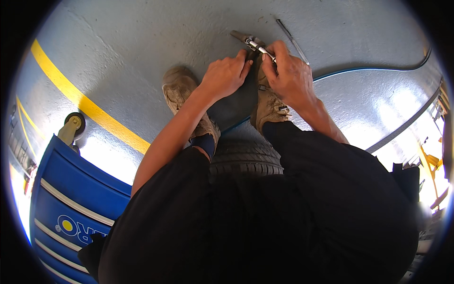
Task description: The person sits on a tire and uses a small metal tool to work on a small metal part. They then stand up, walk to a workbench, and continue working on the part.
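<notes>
A small dark metal part (pixel 242 36) with a brownish end is held just above the floor, beyond my shoes. My left hand (pixel 226 75) is closed at its near side, thumb and fingers pressed together; the exact grip is partly hidden. My right hand (pixel 289 78) is closed around a chrome socket tool (pixel 260 48), whose shaft reaches to the metal part. Part of that tool disappears under my right fingers. A thin dark rod-like tool (pixel 291 39) lies on the floor just beyond my right hand.
I sit above a black tyre (pixel 246 158), between my brown shoes (pixel 178 90). A blue hose (pixel 373 69) runs along the floor to the right. On the left stands a blue tool cabinet (pixel 75 177) on a caster (pixel 73 127), beside a yellow floor line (pixel 85 102).
</notes>
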A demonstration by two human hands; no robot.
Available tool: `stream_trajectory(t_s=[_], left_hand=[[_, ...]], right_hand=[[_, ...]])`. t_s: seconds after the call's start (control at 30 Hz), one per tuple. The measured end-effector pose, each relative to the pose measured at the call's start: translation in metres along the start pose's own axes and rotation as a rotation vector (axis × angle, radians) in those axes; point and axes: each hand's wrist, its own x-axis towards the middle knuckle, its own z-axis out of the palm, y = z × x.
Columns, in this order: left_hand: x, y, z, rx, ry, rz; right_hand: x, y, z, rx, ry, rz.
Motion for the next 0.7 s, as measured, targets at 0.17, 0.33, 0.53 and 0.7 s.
stream_trajectory(t_s=[0.17, 0.33, 0.53, 0.7], left_hand=[[-0.003, 0.002, -0.003, 0.005, -0.01, -0.026], [-0.001, 0.002, -0.003, 0.023, 0.002, 0.01], [-0.001, -0.006, 0.002, 0.058, 0.051, 0.065], [0.001, -0.011, 0.004, 0.084, 0.086, 0.11]], right_hand=[[0.007, 0.0, 0.003, -0.111, -0.008, -0.08], [0.011, -0.012, -0.004, -0.191, -0.125, -0.028], [0.03, -0.023, -0.011, -0.083, -0.218, 0.025], [0.042, -0.019, -0.001, -0.073, -0.238, -0.003]])
